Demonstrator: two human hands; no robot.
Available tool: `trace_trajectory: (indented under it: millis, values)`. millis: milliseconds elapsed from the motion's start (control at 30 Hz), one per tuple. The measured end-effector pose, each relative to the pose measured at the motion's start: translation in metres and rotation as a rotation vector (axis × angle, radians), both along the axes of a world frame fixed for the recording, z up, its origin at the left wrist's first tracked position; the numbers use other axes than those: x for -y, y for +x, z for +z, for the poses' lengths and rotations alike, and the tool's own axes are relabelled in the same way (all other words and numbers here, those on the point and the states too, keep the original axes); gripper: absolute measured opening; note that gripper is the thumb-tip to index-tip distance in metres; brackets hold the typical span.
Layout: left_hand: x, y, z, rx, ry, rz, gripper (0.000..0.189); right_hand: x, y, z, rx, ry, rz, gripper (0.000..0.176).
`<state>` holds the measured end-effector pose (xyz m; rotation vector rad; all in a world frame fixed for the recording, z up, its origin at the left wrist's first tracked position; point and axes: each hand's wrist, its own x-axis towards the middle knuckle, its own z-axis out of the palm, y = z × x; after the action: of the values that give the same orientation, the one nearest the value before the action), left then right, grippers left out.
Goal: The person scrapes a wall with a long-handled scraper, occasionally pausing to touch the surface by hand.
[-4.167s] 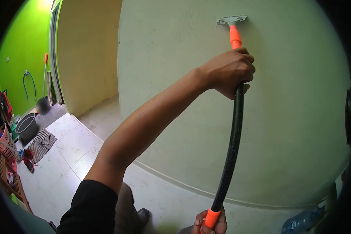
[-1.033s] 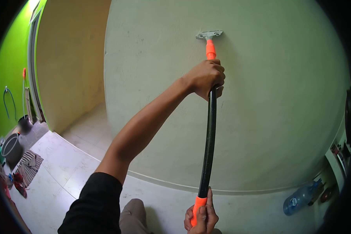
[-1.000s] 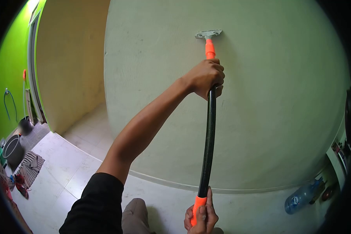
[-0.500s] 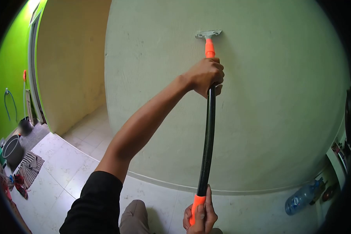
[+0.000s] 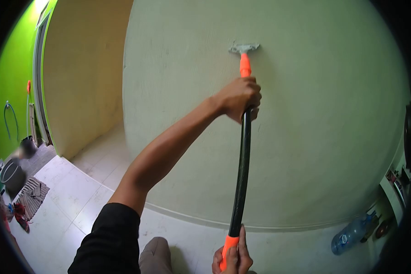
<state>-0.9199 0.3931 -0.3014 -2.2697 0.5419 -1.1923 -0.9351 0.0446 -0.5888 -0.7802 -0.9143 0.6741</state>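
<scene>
A long-handled scraper (image 5: 243,160) with a black pole and orange grips stands up in front of the pale green wall (image 5: 178,128). Its whitish, flat head (image 5: 244,48) is against the wall surface. My left hand (image 5: 240,99) wraps round the pole just below the upper orange collar, the arm reaching across from the left. Down at the bottom of the view, my right hand (image 5: 233,258) grips the orange end of the handle, with one finger pointing up along the pole.
A clear blue-tinted water jug (image 5: 348,237) lies on the tiled floor at the right, by a shelf. At the left are a grey bucket (image 5: 13,176), a striped mat (image 5: 33,196) and a doorway. The wall's corner runs down left of centre.
The scraper and both hands have shifted a little downward in view, with the head slightly lower on the wall. The camera has moved slightly too. Both hands keep their hold.
</scene>
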Motion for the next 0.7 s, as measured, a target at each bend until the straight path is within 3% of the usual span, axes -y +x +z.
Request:
trace_trajectory:
  millis: [33, 433, 700]
  values:
    - [0.002, -0.001, -0.002, -0.028, -0.029, 0.094, 0.029, -0.008, 0.005, 0.002, 0.005, 0.006, 0.004, 0.065]
    - [-0.006, -0.005, 0.019, -0.043, 0.02, 0.163, 0.021, -0.024, -0.004, 0.006, 0.0, 0.018, -0.019, 0.062]
    - [-0.003, -0.006, 0.014, -0.055, -0.035, 0.086, 0.03, -0.013, -0.005, 0.012, -0.07, 0.01, 0.019, 0.061]
